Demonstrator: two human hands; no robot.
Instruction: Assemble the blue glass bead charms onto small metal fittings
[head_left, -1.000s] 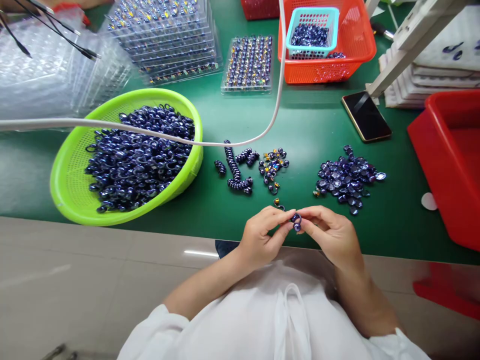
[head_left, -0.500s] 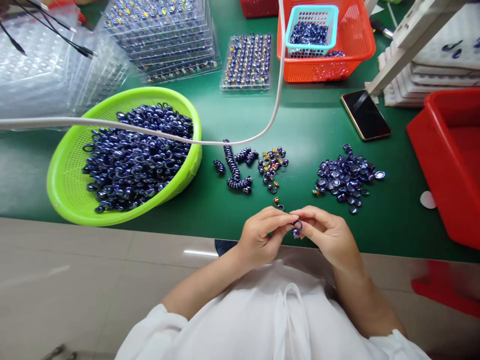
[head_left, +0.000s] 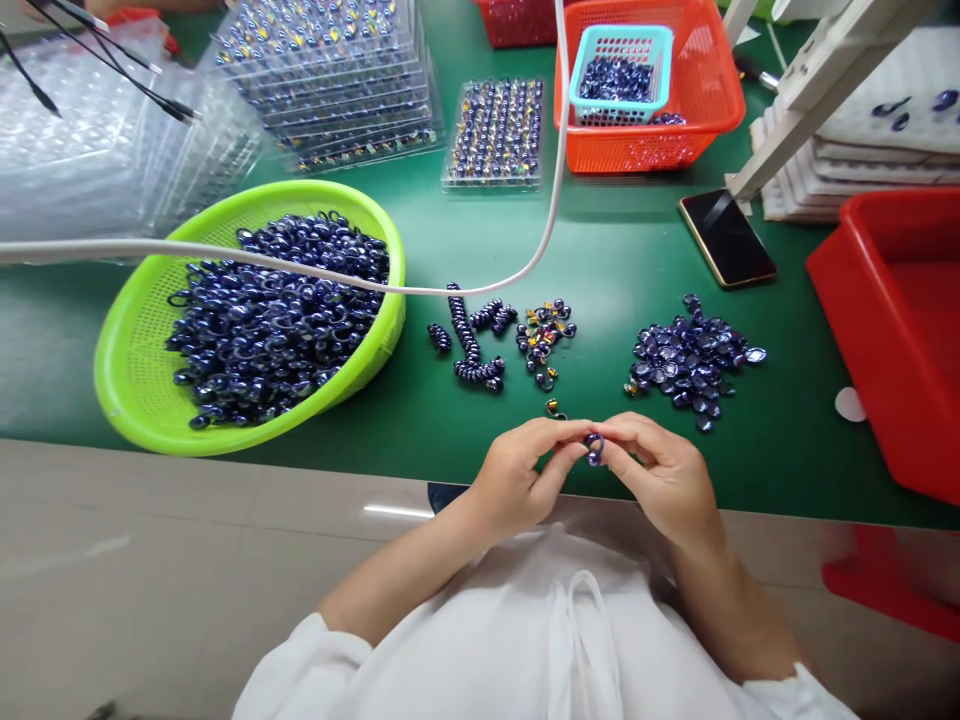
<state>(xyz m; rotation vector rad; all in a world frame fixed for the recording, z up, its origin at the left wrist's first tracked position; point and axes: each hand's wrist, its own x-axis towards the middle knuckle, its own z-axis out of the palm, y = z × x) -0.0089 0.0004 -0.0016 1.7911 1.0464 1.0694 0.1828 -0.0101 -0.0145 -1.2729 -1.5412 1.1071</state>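
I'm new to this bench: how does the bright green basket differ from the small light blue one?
Size: the green basket looks far larger than the light blue basket.
Shape: the green basket is rounded; the light blue basket is boxy.
Place: the green basket stands on the table; the light blue basket sits inside an orange basket.
Both have perforated walls and hold shiny dark blue pieces.
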